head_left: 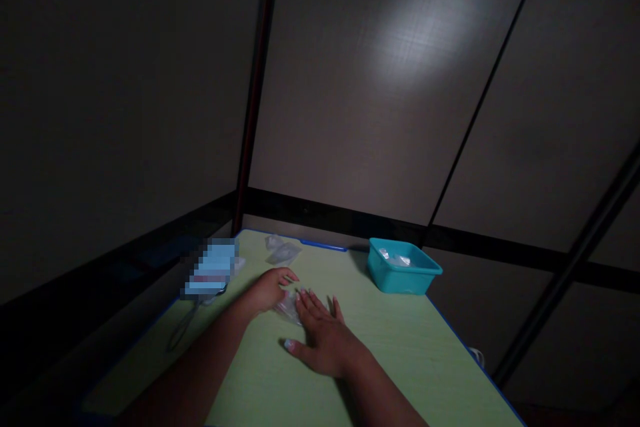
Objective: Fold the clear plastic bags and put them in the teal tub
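Clear plastic (289,307) lies on the desk (400,353), between the hands. Right hand (327,345): grip wide, fingertips at the plastic. Left hand (269,288): at its left side; cannot tell whether pinching. Smoothing appears in hand, calling for light contact. Turquoise basket (403,281): far right.

Dim overall, a soft glare glowing upper right of centre, deep shadow at lower left, blocky pixelation left of centre
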Motion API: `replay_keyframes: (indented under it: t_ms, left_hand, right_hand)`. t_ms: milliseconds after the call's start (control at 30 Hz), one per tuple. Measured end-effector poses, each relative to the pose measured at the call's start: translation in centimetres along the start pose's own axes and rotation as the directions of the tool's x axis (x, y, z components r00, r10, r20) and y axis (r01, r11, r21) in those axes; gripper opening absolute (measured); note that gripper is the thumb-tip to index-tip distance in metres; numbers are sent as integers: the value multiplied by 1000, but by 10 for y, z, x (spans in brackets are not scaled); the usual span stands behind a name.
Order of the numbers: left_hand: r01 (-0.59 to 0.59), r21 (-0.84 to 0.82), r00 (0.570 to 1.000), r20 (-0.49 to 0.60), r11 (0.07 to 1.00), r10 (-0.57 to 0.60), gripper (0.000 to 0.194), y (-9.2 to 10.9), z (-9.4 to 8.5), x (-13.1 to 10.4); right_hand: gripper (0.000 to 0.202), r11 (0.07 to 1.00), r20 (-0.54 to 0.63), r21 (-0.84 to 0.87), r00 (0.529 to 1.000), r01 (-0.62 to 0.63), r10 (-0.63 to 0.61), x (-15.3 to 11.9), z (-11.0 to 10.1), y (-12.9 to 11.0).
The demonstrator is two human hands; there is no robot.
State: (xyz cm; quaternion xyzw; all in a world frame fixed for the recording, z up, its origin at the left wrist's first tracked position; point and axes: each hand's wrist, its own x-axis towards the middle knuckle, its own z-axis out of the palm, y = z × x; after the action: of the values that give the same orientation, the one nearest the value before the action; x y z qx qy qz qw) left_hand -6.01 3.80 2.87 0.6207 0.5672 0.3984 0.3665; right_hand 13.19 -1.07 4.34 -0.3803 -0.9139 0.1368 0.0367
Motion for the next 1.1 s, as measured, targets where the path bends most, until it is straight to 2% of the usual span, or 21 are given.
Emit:
replay_keyframes:
  t_ms: [167,300,400,467,567,633,700,767,867,967,1100]
  left_hand:
    - [-77,86,989,-120,993,87,32,1,-3,1]
    - [-201,246,943,-214,948,256,26,8,-4,0]
    - [-293,408,904,-177,865,390,24,10,-2,-6]
    - [-328,457,903,-106,827,416,26,8,0,-14]
    - [-336,516,923,15,788,384,40,4,5,-34]
    - [-338,566,932,90,752,351,49,2,10,-49]
    - [-380,603,921,175,702,348,55,3,15,-62]
    - [-416,624,908,238,661,345,57,3,19,-69]
    - [-392,651,919,253,650,301,57,2,22,-70]
    - [-341,670,940,242,660,240,67,-1,21,-69]
    - [-305,696,952,244,650,185,76,-4,16,-69]
  right_hand:
    - [71,1000,15,2,1000,19,-19,-1,-1,-1]
    - [67,1000,26,-3,999,25,-24,0,-1,-1]
    - [65,999,24,-4,999,33,-33,-1,-1,-3]
    - [66,999,17,12,999,48,-48,-2,-3,-3]
    - [61,997,-48,49,997,57,-54,-3,-7,2]
    - [58,998,-133,58,991,8,-1,-2,-8,7]
    - [56,997,-181,53,981,-64,72,-1,-8,13]
    - [56,994,-162,42,981,-102,108,0,-6,16]
    - [58,997,-128,9,989,-78,79,-1,-1,14]
    - [61,999,-124,-46,992,-26,20,-7,4,8]
    - [63,995,-128,-78,990,-66,56,-18,10,6]
